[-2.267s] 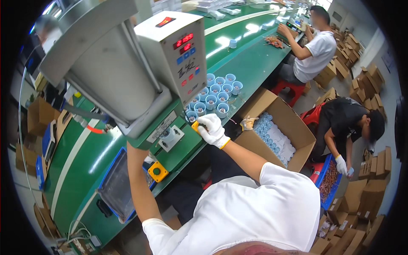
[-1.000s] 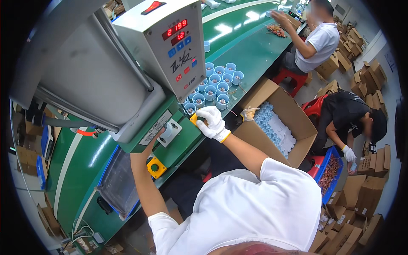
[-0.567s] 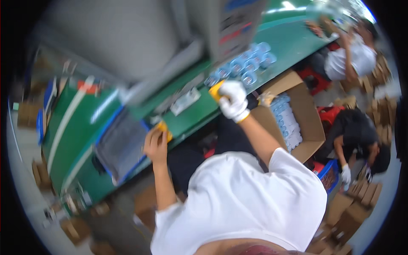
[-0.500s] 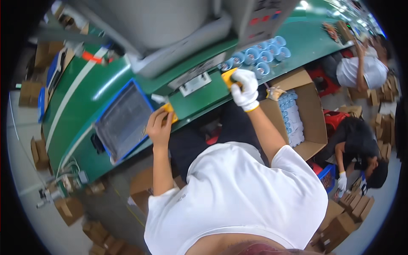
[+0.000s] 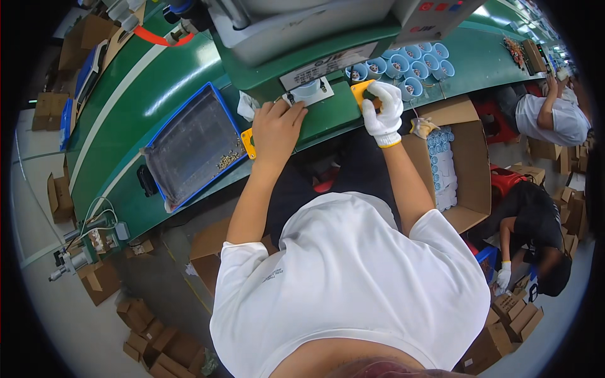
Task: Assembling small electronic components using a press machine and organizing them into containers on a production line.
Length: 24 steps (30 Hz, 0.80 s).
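Mid-cycle, I'd judge: bare left hand (image 5: 275,129) flat, fingers spread, covering yellow square button box (image 5: 249,143), gloved right hand (image 5: 382,110) closed on another yellow button box (image 5: 360,92) at 3 o'clock; small white part (image 5: 309,92) sits in fixture between; blue-rimmed cups (image 5: 403,63) at 1 o'clock already done, w/ cardboard box (image 5: 469,164) part-filled.

A single head-worn fisheye view is given, aimed steeply down over the white-shirted torso (image 5: 353,283) onto the green workbench (image 5: 157,82), close, edges bent
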Each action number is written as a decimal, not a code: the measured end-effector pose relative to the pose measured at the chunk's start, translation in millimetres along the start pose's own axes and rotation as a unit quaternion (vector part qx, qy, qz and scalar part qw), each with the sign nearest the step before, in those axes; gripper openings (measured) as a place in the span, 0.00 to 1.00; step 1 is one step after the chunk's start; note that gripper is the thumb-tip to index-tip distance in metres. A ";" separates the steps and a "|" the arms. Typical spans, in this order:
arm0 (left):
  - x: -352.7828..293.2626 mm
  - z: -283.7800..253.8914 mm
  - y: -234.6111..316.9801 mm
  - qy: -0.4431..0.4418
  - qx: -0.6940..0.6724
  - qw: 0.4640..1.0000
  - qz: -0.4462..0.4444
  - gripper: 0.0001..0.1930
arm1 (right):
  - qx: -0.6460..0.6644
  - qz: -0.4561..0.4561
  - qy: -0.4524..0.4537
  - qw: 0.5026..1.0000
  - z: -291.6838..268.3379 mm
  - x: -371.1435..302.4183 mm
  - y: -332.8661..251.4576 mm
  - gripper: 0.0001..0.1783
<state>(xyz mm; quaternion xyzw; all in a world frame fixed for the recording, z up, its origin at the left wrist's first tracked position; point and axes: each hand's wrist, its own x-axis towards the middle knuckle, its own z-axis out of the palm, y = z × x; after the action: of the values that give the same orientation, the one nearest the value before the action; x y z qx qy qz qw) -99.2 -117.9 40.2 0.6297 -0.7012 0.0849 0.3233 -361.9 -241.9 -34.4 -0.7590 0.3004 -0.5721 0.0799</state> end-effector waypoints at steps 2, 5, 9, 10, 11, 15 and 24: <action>4.6 4.6 -0.4 -0.001 -0.004 1.000 0.016 0.08 | 0.004 -0.001 0.001 1.000 -1.5 -0.5 -1.3 0.22; 8.5 -0.3 1.7 -0.027 -0.030 0.999 0.005 0.07 | 0.003 -0.004 0.009 1.000 -0.6 0.0 -0.6 0.22; 19.1 -32.2 -7.8 0.055 -0.129 0.989 -0.036 0.10 | 0.003 -0.009 0.009 1.000 -4.2 0.7 1.3 0.22; 24.4 -41.5 -10.9 0.096 -0.135 0.985 -0.046 0.11 | 0.003 -0.010 0.007 1.000 -4.9 -0.5 1.4 0.22; 34.4 -53.2 -11.7 0.096 -0.131 0.986 -0.046 0.11 | 0.006 -0.009 0.008 1.000 -4.0 -0.6 -0.5 0.22; 74.7 -62.5 -24.9 -0.007 -0.177 0.982 -0.071 0.15 | 0.009 -0.013 0.011 1.000 -3.9 2.6 -0.2 0.22; 88.5 -20.0 -57.8 -0.128 -0.212 0.968 -0.048 0.17 | 0.011 -0.029 0.004 0.999 -4.8 6.9 -2.1 0.24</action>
<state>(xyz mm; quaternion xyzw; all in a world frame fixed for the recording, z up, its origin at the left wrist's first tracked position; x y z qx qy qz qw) -37.8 -191.8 88.7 0.5855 -0.7075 -0.1629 0.3606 -364.4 -242.9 -26.2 -0.7640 0.2717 -0.5809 0.0702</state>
